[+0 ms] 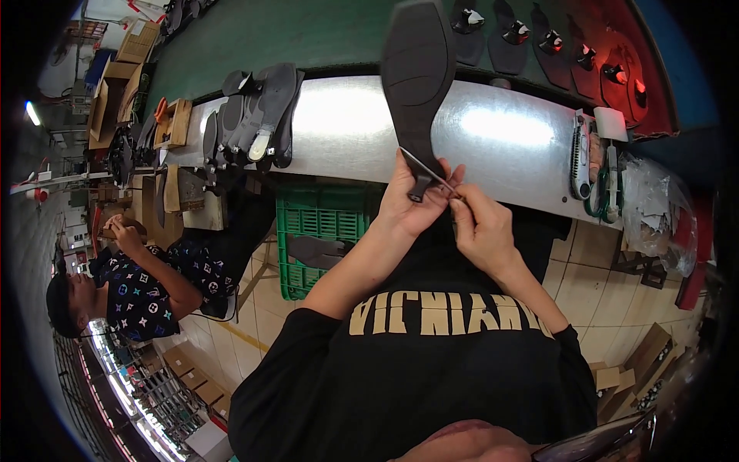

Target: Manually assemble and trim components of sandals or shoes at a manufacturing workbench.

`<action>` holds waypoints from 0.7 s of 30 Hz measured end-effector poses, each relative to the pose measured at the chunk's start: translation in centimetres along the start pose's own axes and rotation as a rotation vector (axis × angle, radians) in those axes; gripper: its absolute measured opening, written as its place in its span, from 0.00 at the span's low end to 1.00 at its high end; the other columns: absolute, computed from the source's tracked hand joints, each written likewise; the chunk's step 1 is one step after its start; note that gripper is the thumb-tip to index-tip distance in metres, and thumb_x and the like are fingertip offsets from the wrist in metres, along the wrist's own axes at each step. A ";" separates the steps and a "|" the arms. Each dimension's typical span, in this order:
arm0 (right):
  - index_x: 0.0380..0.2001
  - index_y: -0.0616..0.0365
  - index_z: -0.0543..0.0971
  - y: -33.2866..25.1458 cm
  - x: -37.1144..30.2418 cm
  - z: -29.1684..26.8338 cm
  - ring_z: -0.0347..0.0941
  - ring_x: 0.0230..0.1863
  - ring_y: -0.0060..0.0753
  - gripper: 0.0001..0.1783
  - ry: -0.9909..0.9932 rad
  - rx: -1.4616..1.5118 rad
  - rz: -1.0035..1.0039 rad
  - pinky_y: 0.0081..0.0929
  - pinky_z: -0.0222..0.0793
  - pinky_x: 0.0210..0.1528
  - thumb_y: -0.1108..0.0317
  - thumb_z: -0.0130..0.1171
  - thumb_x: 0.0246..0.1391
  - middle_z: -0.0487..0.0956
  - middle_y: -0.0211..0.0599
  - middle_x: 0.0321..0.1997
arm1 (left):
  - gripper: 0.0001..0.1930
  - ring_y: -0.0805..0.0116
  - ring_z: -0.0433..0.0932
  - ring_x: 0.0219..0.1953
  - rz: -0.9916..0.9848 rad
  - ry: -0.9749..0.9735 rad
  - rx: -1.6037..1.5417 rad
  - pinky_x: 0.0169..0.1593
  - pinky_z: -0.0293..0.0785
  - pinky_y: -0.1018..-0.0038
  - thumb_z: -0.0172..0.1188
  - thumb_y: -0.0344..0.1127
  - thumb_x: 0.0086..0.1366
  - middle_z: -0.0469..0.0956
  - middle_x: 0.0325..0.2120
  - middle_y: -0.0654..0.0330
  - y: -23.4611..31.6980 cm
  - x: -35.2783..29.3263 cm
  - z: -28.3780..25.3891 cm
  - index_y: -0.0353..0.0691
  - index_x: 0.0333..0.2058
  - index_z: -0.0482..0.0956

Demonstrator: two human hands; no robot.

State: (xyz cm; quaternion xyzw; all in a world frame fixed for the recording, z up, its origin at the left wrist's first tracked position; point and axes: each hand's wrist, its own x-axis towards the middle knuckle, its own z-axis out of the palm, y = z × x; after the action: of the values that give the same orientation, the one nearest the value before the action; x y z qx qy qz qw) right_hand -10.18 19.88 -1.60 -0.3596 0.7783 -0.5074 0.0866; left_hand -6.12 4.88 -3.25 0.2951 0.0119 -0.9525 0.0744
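A long black shoe sole (418, 69) stands up in front of me, its toe part over the bench and its heel end toward my body. My left hand (406, 202) is closed around that heel end, beside a small black heel block (420, 188). A thin pale line crosses the heel end; whether it is an edge or a separate strip I cannot tell. At the line's right end, my right hand (485, 229) is closed in a pinch, its fingertips close to the left hand's fingers. What they pinch is too small to make out.
Several black soles (258, 112) lie on the metal bench (339, 127) at left. More soles with heels (512, 38) line the green belt (323, 31). A box cutter (580, 158) and scissors (612, 189) are at right. Below stands a green crate (319, 215). A co-worker (146, 289) sits left.
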 end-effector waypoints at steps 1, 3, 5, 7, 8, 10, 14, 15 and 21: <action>0.36 0.59 0.73 0.1 -0.1 0.4 0.76 0.29 0.53 0.05 0.000 -0.003 0.001 0.38 0.71 0.29 0.72 0.56 0.57 0.77 0.46 0.29 | 0.21 0.66 0.78 0.31 -0.002 -0.001 -0.001 0.55 0.71 0.58 0.54 0.53 0.67 0.77 0.25 0.60 0.2 0.6 -0.6 0.41 0.26 0.77; 0.37 0.58 0.72 0.1 -0.1 1.0 0.76 0.30 0.54 0.05 -0.053 -0.037 -0.015 0.41 0.71 0.29 0.71 0.55 0.58 0.77 0.47 0.30 | 0.20 0.64 0.75 0.29 0.031 0.003 0.093 0.48 0.73 0.61 0.52 0.50 0.69 0.76 0.24 0.59 0.7 1.6 -1.5 0.39 0.26 0.76; 0.36 0.58 0.71 -0.6 -0.3 1.2 0.75 0.30 0.55 0.05 -0.092 -0.020 -0.029 0.43 0.71 0.29 0.71 0.55 0.58 0.76 0.46 0.30 | 0.20 0.62 0.73 0.27 0.004 -0.039 0.040 0.45 0.73 0.62 0.51 0.50 0.69 0.76 0.23 0.58 1.2 1.5 -1.5 0.39 0.26 0.76; 0.35 0.58 0.71 -1.3 -0.1 1.3 0.75 0.29 0.53 0.05 -0.165 -0.013 -0.044 0.43 0.71 0.29 0.72 0.55 0.57 0.76 0.45 0.29 | 0.21 0.61 0.72 0.26 -0.005 -0.092 -0.014 0.43 0.72 0.64 0.51 0.50 0.70 0.76 0.23 0.58 1.8 1.2 -1.2 0.38 0.27 0.76; 0.34 0.57 0.71 -1.6 -0.2 1.6 0.75 0.28 0.52 0.05 -0.133 0.048 -0.089 0.43 0.70 0.29 0.71 0.56 0.56 0.74 0.43 0.27 | 0.22 0.62 0.74 0.26 0.040 -0.028 0.034 0.41 0.74 0.65 0.52 0.55 0.68 0.76 0.22 0.59 2.1 1.0 -1.1 0.41 0.29 0.76; 0.34 0.55 0.72 -1.8 -1.7 1.8 0.75 0.28 0.49 0.05 -0.305 0.039 -0.166 0.41 0.70 0.28 0.72 0.58 0.54 0.75 0.43 0.28 | 0.25 0.64 0.77 0.26 0.137 0.052 0.087 0.39 0.76 0.66 0.54 0.63 0.64 0.76 0.22 0.61 3.0 1.2 -0.7 0.43 0.32 0.76; 0.34 0.58 0.75 -1.8 -0.7 0.5 0.73 0.22 0.45 0.02 -0.164 0.049 0.040 0.35 0.68 0.26 0.73 0.57 0.57 0.75 0.43 0.25 | 0.20 0.67 0.78 0.31 0.425 -0.033 0.237 0.38 0.78 0.67 0.59 0.56 0.64 0.79 0.29 0.63 9.0 -0.6 2.3 0.43 0.35 0.77; 0.33 0.59 0.75 -0.7 -0.6 0.4 0.72 0.19 0.41 0.01 -0.090 0.059 0.026 0.32 0.67 0.25 0.74 0.55 0.58 0.74 0.42 0.22 | 0.16 0.68 0.79 0.34 0.513 -0.051 0.280 0.38 0.78 0.67 0.61 0.51 0.64 0.80 0.31 0.63 11.3 -1.3 2.5 0.44 0.36 0.78; 0.33 0.62 0.74 0.4 0.1 -1.3 0.69 0.18 0.32 0.02 -0.050 0.044 0.082 0.27 0.64 0.24 0.75 0.53 0.59 0.73 0.39 0.20 | 0.10 0.66 0.78 0.35 0.996 0.109 0.270 0.38 0.81 0.63 0.65 0.41 0.62 0.78 0.32 0.64 22.9 -7.4 4.6 0.46 0.38 0.78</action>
State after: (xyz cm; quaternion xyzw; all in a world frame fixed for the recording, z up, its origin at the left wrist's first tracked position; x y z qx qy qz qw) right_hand -11.13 20.88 -1.33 -0.3378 0.7786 -0.5114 0.1348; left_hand 0.79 -17.09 5.20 0.3213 -0.2491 -0.7778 0.4794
